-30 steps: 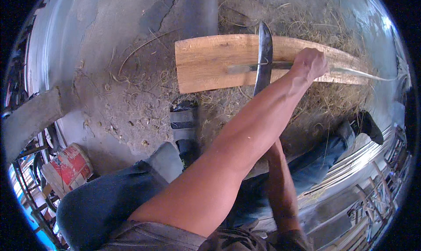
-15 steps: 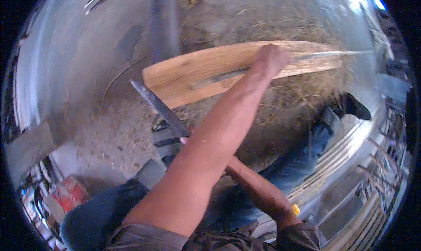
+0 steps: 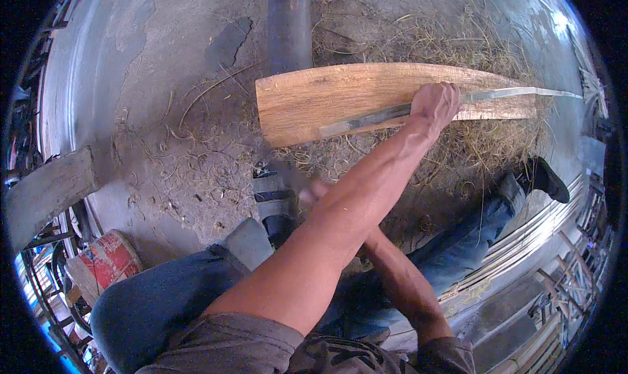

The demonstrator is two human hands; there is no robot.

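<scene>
A wooden board (image 3: 307, 102) with one broad end and one tapered end lies ahead of me. Along it runs a long, flat, pale bamboo strip (image 3: 504, 94), which sticks out past the board's right end. My left hand (image 3: 435, 104) is closed in a fist round the strip above the board. Crossing beneath my left forearm, my right arm ends in my right hand (image 3: 315, 192), partly hidden and smeared by motion. A faint dark blur beside that hand is the knife (image 3: 296, 176), its blade not sharply visible.
Curly shavings (image 3: 451, 158) cover the floor around the board. A dark post (image 3: 289, 27) stands behind it. My outstretched leg (image 3: 458, 223) lies to the right, beside long pale strips (image 3: 517, 233). At lower left are a red-and-white container (image 3: 114, 259) and a grey plank (image 3: 52, 187).
The view has shifted, so the board sits farther right. The knife blade, clear earlier near the board's left end, has swung into a blur. My left hand stays on the strip.
</scene>
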